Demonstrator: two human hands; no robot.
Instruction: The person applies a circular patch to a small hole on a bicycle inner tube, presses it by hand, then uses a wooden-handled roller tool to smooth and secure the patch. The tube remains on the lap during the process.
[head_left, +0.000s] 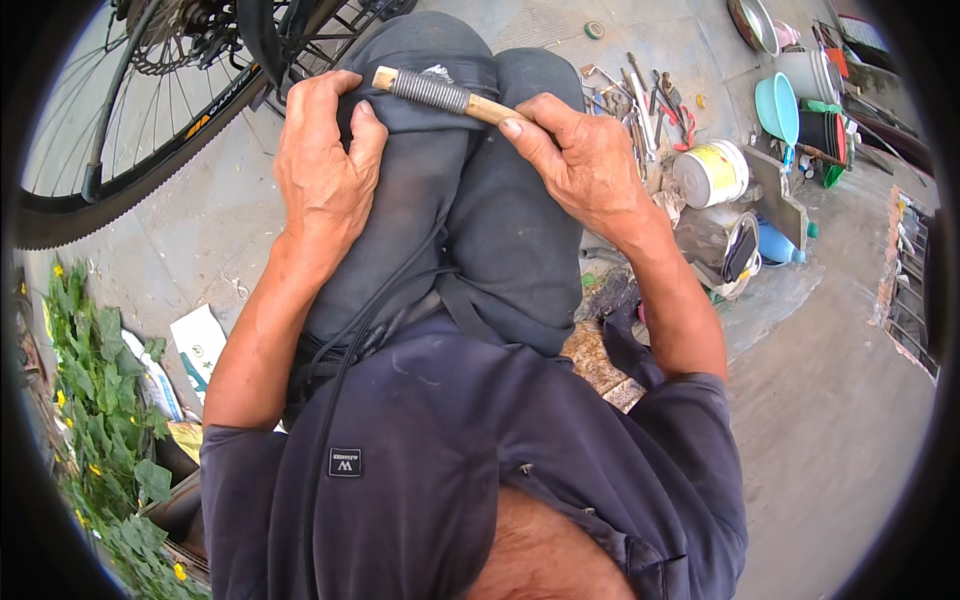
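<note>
My right hand (592, 161) pinches one end of a round wooden stick (491, 109) between thumb and fingers. A tightly wound metal wire coil (431, 91) surrounds the stick towards its other end, where a short length of bare wood sticks out. That end points at my left hand (326, 154), which is apart from it. My left thumb and forefinger are spread beside my knee, with nothing seen between them; the other fingers are hidden. Both hands are above my dark trousers (405, 195).
A bicycle wheel (172, 150) stands at upper left. Several hand tools (645, 105) lie on the floor at right, near a white bucket (709, 174), a turquoise basin (776, 109) and a blue bottle (778, 244). A roll of tape (594, 30) lies ahead. Leafy plants (105, 390) grow at left.
</note>
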